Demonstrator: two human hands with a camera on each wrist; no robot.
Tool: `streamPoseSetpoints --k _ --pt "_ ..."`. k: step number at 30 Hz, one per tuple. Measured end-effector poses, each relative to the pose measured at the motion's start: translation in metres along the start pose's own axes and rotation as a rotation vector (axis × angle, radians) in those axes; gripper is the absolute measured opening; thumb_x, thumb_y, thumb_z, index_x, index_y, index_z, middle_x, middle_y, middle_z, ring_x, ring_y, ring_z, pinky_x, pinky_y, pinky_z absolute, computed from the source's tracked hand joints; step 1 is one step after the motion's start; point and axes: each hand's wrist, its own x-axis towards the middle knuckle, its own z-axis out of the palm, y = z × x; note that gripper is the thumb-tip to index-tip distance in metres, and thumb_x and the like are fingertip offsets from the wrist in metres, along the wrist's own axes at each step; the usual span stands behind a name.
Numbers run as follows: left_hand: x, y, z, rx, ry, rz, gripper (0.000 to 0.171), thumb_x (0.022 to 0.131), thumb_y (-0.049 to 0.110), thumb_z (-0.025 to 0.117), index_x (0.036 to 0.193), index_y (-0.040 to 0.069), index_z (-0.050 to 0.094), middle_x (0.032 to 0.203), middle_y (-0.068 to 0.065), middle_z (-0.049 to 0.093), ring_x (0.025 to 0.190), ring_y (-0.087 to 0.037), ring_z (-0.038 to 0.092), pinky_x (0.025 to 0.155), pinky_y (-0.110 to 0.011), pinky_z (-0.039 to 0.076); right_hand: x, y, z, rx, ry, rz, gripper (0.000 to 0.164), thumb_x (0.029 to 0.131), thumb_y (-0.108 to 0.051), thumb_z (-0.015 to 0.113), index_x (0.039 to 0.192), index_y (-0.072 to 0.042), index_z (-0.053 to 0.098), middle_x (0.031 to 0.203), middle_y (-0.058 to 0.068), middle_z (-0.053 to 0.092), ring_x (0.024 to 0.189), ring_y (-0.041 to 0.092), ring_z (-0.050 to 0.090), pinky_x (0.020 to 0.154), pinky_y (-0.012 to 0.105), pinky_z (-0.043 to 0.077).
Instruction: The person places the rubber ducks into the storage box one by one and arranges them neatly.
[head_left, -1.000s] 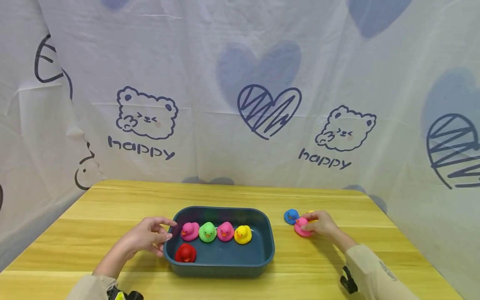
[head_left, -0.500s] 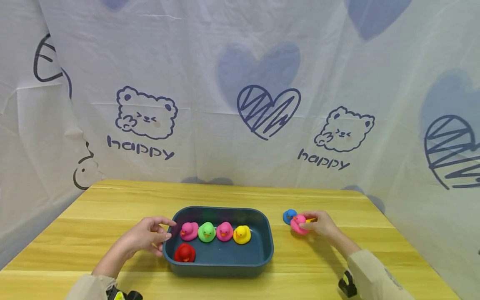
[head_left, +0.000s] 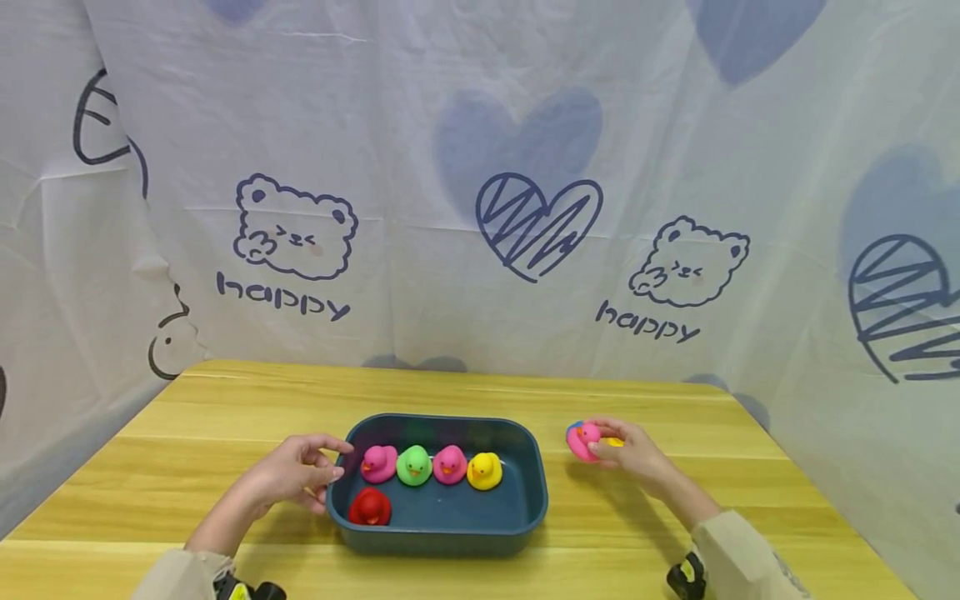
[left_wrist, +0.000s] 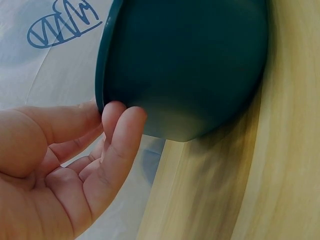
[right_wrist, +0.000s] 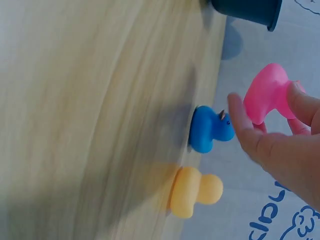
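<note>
My right hand (head_left: 637,457) pinches a pink rubber duck (right_wrist: 267,92) between thumb and fingers, held above the table right of the dark teal tray (head_left: 442,543). Below it stand a blue rubber duck (right_wrist: 204,129) and a yellow rubber duck (right_wrist: 185,192), both partly hidden in the head view. At the tray's left end my left hand (head_left: 296,471) grips the rim with fingers and thumb, as the left wrist view shows. Inside the tray are a row with a magenta duck (head_left: 379,464), a green duck (head_left: 414,466), another magenta duck (head_left: 450,464) and a yellow duck (head_left: 484,471), plus a red duck (head_left: 370,507) in the front-left corner.
The wooden table (head_left: 247,400) carries the tray near its middle. A pale printed cloth (head_left: 420,317) hangs behind the table's back edge. Bare tray floor (head_left: 457,507) shows front right of the row.
My right hand has lifted the pink duck off the table and moved it slightly left, so it now covers most of the blue duck in the head view. The left hand stays put.
</note>
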Motion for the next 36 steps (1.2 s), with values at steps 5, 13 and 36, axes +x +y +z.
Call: streamPoseSetpoints --k 5,13,36 --pt "0.000 0.000 0.000 -0.002 0.002 0.001 0.038 0.086 0.002 0.056 0.121 -0.009 0.044 0.077 -0.011 0.051 0.054 -0.016 0.054 0.053 -0.033 0.053 0.000 -0.003 0.003 0.090 -0.058 0.006 0.045 0.090 -0.004 0.051 0.126 0.015 0.031 0.118 0.027 0.040 0.084 0.016 0.054 0.076 0.040 0.049" --pt "0.000 0.000 0.000 -0.003 -0.001 -0.001 0.039 0.086 0.003 0.056 0.121 -0.009 0.043 0.077 -0.011 0.051 0.054 -0.016 0.054 0.054 -0.033 0.053 0.001 -0.010 0.011 0.283 -0.157 -0.024 0.034 0.089 -0.006 0.054 0.122 -0.005 0.047 0.111 0.012 0.045 0.086 0.018 0.054 0.072 0.027 0.048" --pt "0.000 -0.001 0.000 -0.007 -0.007 0.009 0.038 0.087 0.002 0.055 0.121 -0.009 0.043 0.079 -0.014 0.052 0.054 -0.017 0.054 0.053 -0.033 0.053 0.008 -0.046 0.055 0.359 -0.189 -0.008 0.045 0.085 -0.001 0.058 0.124 0.012 0.040 0.105 0.012 0.051 0.086 0.019 0.053 0.074 0.026 0.048"
